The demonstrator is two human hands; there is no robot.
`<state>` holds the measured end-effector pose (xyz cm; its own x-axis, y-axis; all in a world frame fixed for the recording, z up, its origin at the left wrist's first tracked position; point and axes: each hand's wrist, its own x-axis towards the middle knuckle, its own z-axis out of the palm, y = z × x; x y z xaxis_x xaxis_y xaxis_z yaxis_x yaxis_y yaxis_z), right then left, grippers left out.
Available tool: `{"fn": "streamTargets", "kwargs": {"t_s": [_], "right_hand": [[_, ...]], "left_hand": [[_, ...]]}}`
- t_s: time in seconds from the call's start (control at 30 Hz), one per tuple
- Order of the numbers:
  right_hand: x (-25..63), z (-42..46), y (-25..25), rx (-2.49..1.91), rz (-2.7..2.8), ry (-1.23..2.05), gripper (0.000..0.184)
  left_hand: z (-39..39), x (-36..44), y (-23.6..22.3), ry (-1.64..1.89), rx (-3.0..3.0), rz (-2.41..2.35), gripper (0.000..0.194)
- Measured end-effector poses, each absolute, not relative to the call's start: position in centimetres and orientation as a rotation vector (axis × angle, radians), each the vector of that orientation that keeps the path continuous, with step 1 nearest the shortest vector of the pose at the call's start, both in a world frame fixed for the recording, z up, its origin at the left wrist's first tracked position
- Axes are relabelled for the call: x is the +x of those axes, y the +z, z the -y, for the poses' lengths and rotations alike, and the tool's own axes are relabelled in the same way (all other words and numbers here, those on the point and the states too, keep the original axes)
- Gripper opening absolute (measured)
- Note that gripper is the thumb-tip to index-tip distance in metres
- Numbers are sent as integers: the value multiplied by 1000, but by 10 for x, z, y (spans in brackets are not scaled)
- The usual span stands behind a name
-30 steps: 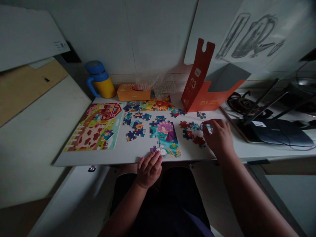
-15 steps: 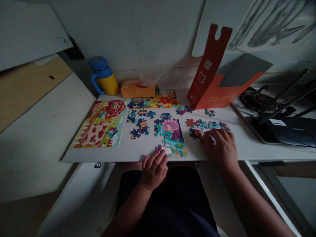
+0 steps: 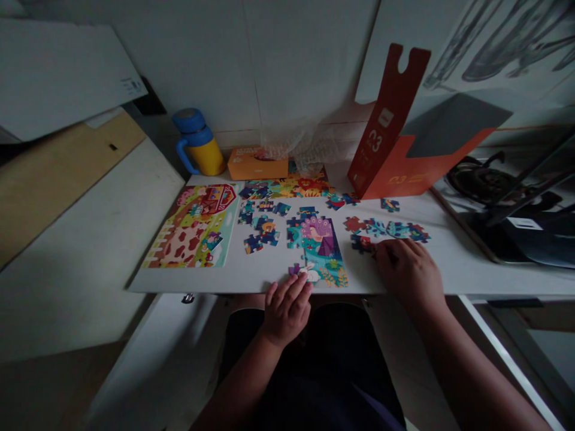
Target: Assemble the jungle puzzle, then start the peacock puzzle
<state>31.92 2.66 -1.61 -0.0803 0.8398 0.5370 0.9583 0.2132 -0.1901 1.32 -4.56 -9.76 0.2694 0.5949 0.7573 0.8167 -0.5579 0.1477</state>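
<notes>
A partly joined peacock puzzle [image 3: 321, 251] lies at the front middle of the white table [image 3: 251, 278]. My left hand [image 3: 287, 308] rests at the table's front edge, fingers stretched out, tips touching a small purple and white piece [image 3: 300, 271] beside that puzzle. My right hand [image 3: 409, 276] sits right of the puzzle, fingers curled down over a puzzle piece that is mostly hidden under them, close to a dark red piece [image 3: 362, 243]. Behind it lies a row of joined pieces [image 3: 390, 228]. Loose blue pieces [image 3: 261, 230] are scattered left of the peacock.
A finished farm puzzle [image 3: 195, 227] lies at the left. At the back stand a blue and yellow mug [image 3: 200, 143], a small orange box [image 3: 256, 164], crumpled plastic wrap [image 3: 305, 146] and an opened orange carton [image 3: 404, 143]. Black equipment [image 3: 516, 221] fills the right.
My right hand has drawn back from the far row of pieces toward the table's front, uncovering that row. My left hand has stayed at the edge. The camera has shifted.
</notes>
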Motion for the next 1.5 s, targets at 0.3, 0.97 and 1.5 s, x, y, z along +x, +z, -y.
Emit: {"fn": "streamTargets", "kwargs": {"t_s": [0.3,0.97,1.5], "right_hand": [[318,-26,-14,-1662,1935,-245,17],[319,-30,-16,-1656,1921,-222,15],[318,-28,-12,-1673,1910,-201,17]], "left_hand": [[60,18,-51,-1141,-2509,1459,52],[-131,-93,46,-85,-2791,1762,58],[-161,-113,41,-499,-2781,1975,57]]}}
